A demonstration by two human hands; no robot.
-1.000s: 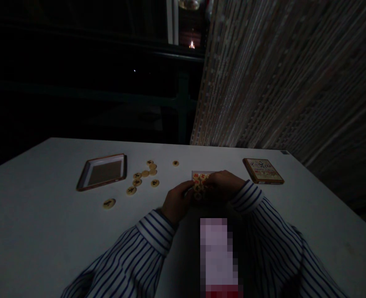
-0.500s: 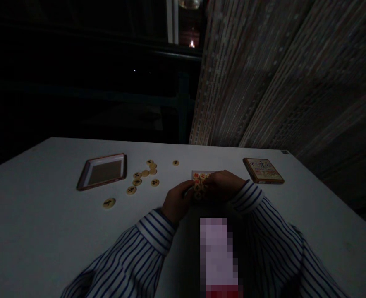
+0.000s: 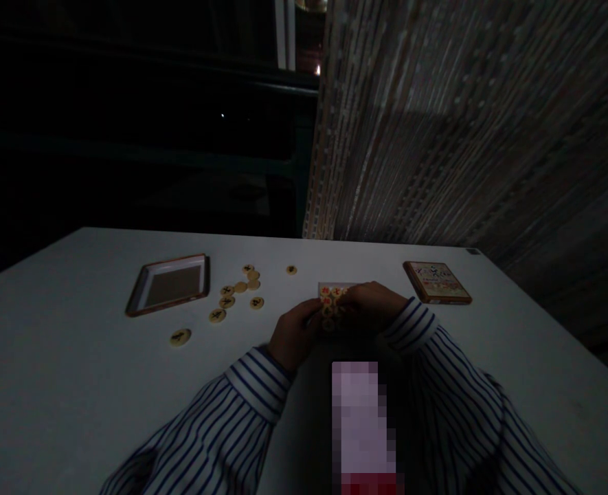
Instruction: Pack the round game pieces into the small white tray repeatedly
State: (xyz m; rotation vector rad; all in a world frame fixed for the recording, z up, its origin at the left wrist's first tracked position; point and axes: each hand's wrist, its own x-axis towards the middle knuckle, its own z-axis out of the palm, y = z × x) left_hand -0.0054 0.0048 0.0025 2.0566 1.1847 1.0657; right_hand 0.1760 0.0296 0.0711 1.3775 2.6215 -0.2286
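A small box (image 3: 329, 285) with round chess pieces (image 3: 326, 301) in it, some marked in red, stands between my hands. My left hand (image 3: 294, 335) is closed on the box's left side, thumb at the rim. Over the box's right part lies my right hand (image 3: 373, 305), its fingers bent down at the pieces; whether it pinches one is hidden. Loose wooden pieces (image 3: 227, 302) with dark characters lie left of the box on the white table (image 3: 92, 357), one of them (image 3: 181, 337) nearer to me.
An open shallow lid or tray (image 3: 174, 286) lies at the left. At the right is a closed flat box (image 3: 440, 282) with a printed top. A string curtain (image 3: 386, 151) hangs behind the table.
The view has shifted slightly, and the curtain behind the table has moved a little to the left. Both hands stay at the box in nearly the same pose.
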